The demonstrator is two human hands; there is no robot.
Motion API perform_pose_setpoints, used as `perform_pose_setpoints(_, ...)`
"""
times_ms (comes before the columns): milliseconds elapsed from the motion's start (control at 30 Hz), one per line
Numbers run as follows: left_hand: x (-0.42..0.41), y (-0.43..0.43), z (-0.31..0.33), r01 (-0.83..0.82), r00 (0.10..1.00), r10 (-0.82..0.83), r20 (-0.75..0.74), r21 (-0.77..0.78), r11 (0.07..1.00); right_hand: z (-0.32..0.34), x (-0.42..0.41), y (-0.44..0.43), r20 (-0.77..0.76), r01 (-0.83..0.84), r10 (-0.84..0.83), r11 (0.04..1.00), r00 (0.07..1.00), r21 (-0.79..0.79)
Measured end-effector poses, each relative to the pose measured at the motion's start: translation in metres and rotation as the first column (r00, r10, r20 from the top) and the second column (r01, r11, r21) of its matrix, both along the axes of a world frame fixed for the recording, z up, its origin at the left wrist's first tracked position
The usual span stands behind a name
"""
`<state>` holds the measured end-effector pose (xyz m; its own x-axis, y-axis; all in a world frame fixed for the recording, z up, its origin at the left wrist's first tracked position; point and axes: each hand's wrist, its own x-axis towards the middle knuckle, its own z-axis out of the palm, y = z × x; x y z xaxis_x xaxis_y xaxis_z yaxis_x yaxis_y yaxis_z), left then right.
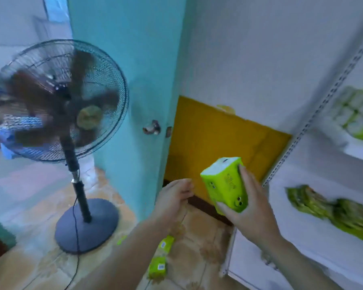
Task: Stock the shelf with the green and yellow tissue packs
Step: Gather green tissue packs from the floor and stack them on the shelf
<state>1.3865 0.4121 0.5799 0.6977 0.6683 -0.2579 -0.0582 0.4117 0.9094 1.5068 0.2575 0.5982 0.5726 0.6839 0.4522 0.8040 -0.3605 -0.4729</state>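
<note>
A small shop or stockroom. White metal retail shelves (314,243) with a slotted upright (314,114) stand at the right, holding green tissue packs (331,208) on two levels. More packs (157,266) lie on the patterned tile floor (40,237). A teal door (130,80) and a pedestal fan (61,101) stand at the left.
</note>
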Motion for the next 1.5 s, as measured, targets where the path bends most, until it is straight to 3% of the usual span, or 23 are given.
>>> perform_pose_setpoints(333,0.218,-0.181,0.1,0.282,0.941,-0.312,0.134,0.202,0.938,0.108,0.173,-0.217,0.163,0.11,-0.117,0.993,0.98,0.051)
perform_pose_setpoints(600,0.32,-0.23,0.15,0.285,0.912,-0.365,0.184,0.354,0.891,0.167,0.273,-0.29,0.184,0.22,-0.231,0.972,0.955,0.08)
perform_pose_setpoints(667,0.346,-0.233,0.158,0.232,0.913,-0.359,0.196,0.475,0.849,0.176,0.298,-0.299,0.18,0.238,-0.244,0.97,0.953,0.052)
perform_pose_setpoints(767,0.386,-0.228,0.172,0.075,0.923,-0.334,0.19,0.764,0.641,0.193,0.334,-0.305,0.183,0.275,-0.261,0.96,0.948,-0.051)
perform_pose_setpoints(867,0.421,-0.219,0.192,-0.099,0.933,-0.301,0.199,0.943,0.319,0.214,0.368,-0.304,0.2,0.326,-0.301,0.94,0.932,-0.104)
perform_pose_setpoints(967,0.459,-0.21,0.207,-0.138,0.951,-0.279,0.133,0.99,0.004,0.23,0.395,-0.299,0.183,0.362,-0.333,0.92,0.925,-0.153)
perform_pose_setpoints(1100,0.496,-0.202,0.209,-0.042,0.972,-0.233,-0.02,0.965,-0.258,0.243,0.421,-0.294,0.186,0.412,-0.371,0.858,0.91,-0.307)
perform_pose_setpoints(1200,0.508,-0.197,0.204,-0.065,0.974,-0.224,-0.007,0.948,-0.311,0.248,0.434,-0.289,0.148,0.395,-0.366,0.845,0.919,-0.36)
perform_pose_setpoints(1500,0.506,-0.195,0.196,-0.093,0.969,-0.245,0.028,0.962,-0.258,0.251,0.456,-0.271,0.138,0.273,-0.236,0.81,0.962,-0.519)
